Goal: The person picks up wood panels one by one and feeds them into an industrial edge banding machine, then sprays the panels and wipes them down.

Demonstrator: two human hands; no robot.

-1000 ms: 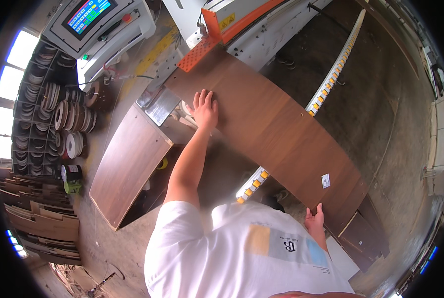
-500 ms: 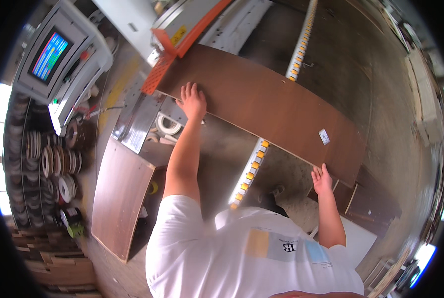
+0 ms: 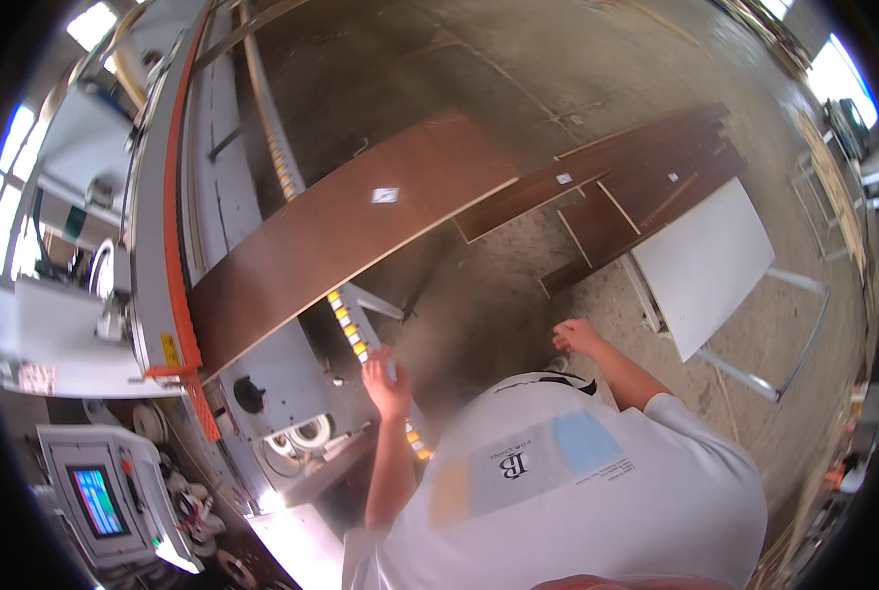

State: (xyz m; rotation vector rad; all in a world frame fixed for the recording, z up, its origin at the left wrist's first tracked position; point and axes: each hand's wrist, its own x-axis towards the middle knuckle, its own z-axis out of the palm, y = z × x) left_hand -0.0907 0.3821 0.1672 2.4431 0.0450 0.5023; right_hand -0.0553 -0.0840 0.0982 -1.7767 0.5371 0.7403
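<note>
A long brown wood panel [image 3: 341,241] with a small white label [image 3: 384,196] lies with its left end at the orange-edged machine [image 3: 176,246], across a rail with yellow rollers [image 3: 351,329]. My left hand [image 3: 387,385] is off the panel, by the roller rail just below the panel's near edge; its fingers are apart and hold nothing. Farther right, over the floor, hangs my right hand [image 3: 579,337], away from the panel. Its fingers are loosely bent but not closed, and nothing shows in them.
More brown panels [image 3: 675,187] are stacked low at the right, beside a white board [image 3: 710,261] on a metal frame [image 3: 798,339]. A control console [image 3: 100,492] with a lit screen stands at the lower left. White rolls [image 3: 307,433] lie beneath the machine's end.
Both hands have let go of the panel and drawn back toward my body. The view has turned right, bringing the stacked panels and white board more fully into sight.
</note>
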